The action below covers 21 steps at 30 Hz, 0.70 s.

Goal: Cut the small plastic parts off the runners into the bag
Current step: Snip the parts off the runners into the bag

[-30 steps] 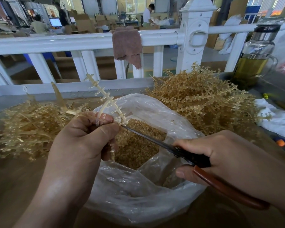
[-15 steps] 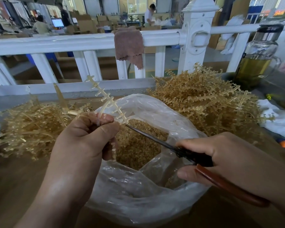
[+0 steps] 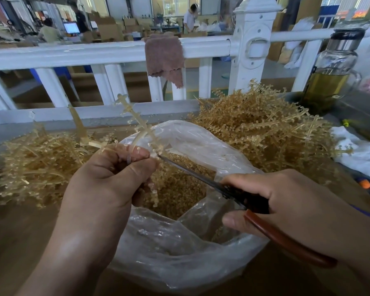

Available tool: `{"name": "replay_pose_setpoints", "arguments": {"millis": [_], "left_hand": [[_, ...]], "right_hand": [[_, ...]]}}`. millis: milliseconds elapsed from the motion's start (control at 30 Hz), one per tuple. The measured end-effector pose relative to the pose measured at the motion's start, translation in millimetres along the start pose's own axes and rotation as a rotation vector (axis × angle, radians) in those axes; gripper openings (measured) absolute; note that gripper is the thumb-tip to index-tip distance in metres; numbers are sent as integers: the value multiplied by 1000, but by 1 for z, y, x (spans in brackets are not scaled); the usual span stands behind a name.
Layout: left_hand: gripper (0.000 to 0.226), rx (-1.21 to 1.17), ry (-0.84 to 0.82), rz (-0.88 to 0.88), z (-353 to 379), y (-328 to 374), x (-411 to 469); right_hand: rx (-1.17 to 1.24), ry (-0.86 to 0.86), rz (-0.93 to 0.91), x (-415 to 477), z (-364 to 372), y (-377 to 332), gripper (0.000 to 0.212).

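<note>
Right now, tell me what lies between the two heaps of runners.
Head view: the plastic bag of cut parts sits between them, with the runner in the left hand and the scissors over its mouth.

bag (image 3: 179, 248) sits between two runner piles (image 3: 263, 133), parts (image 3: 179, 189) inside.

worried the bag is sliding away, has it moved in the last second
No. The bag has not shifted: its rim lies below the brown cloth on the white railing, just as before.
</note>
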<state>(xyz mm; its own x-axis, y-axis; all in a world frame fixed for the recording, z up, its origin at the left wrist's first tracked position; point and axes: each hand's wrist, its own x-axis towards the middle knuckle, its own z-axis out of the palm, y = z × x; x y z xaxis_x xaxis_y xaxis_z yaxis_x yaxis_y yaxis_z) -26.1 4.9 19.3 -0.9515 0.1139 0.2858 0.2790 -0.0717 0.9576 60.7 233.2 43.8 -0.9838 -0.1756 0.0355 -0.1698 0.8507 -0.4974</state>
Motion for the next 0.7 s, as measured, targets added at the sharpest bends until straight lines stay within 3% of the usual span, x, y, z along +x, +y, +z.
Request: {"name": "replay_pose_setpoints", "arguments": {"millis": [267,567,700], "left_hand": [[43,1,-2,10,0,-1,0],[40,20,2,24,-1,-3,2],[32,49,-13,32,-5,-7,3]], "right_hand": [[-54,15,-20,0,2,2,52],[-51,38,-10,0,3,3,58],[-19,21,-22,0,1,2,49]]}}
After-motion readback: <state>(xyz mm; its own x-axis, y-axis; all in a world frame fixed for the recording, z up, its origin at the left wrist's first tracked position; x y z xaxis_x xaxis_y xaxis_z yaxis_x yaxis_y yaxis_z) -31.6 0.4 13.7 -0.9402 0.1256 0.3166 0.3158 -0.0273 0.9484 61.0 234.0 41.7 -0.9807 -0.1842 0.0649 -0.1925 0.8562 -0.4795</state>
